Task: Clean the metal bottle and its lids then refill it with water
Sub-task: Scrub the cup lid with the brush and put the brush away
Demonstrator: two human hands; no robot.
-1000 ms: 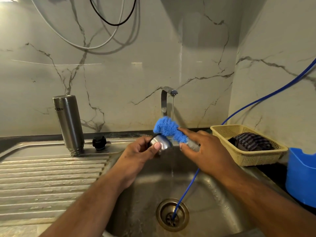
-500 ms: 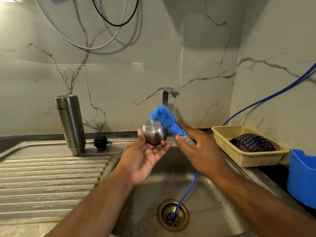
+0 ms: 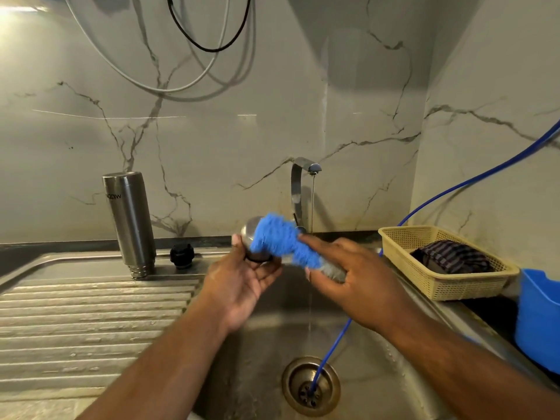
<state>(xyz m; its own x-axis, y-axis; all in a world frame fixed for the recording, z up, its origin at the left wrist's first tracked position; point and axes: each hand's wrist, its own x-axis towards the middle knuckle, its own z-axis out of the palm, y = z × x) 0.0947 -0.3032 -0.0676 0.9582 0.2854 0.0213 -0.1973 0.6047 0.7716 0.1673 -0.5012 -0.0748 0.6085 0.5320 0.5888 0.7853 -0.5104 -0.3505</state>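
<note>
Bottle (image 3: 129,221) is standing inverted on the drainboard (image 3: 91,313), black lid (image 3: 181,256) beside it. My left hand (image 3: 242,280) is holding the steel lid (image 3: 250,233) in curled fingers. My right hand (image 3: 351,277), gripping the scrubber (image 3: 278,237), is now wiping across the dome rather than beside it. I judge lid-scrubbing is under way.

head cam | faces forward-down | close over sink (image 3: 378,374) | wall behind
</note>
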